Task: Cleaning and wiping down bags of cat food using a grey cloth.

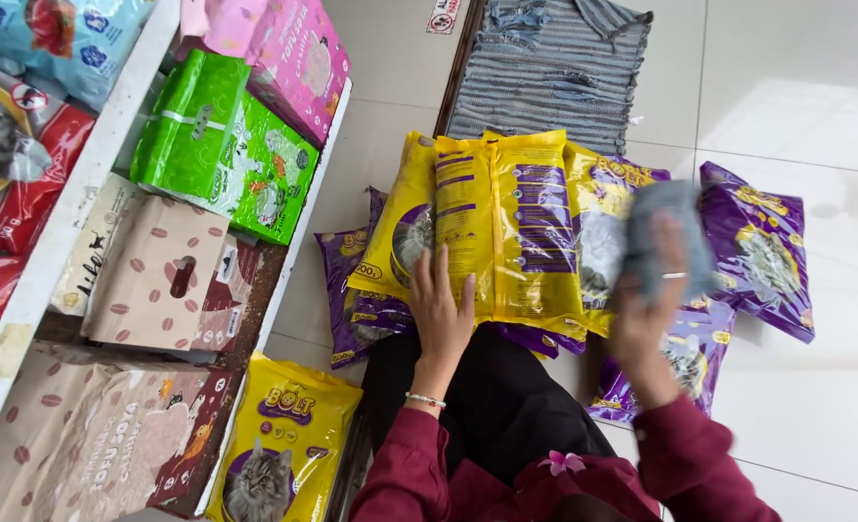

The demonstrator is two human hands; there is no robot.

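Note:
My left hand point(440, 311) rests flat, fingers spread, on a yellow pet-food bag point(506, 222) that lies across my lap. Blurred with motion, my right hand point(653, 300) holds a grey-blue cloth point(668, 232) against a second yellow bag with a cat picture point(598, 208). Purple bags lie under and beside these: one point(759, 246) at the right, one point(349, 295) at the left, another point(692, 362) below my right hand. I wear dark red sleeves and a bead bracelet on the left wrist.
A white shelf unit point(57, 242) at the left holds green bags point(226, 145), pink bags point(293, 53), brown spotted bags point(163, 275) and red bags. Another yellow cat-food bag point(279, 445) stands on the lowest shelf. A striped grey mat point(550, 68) lies on the white tiled floor point(806, 97).

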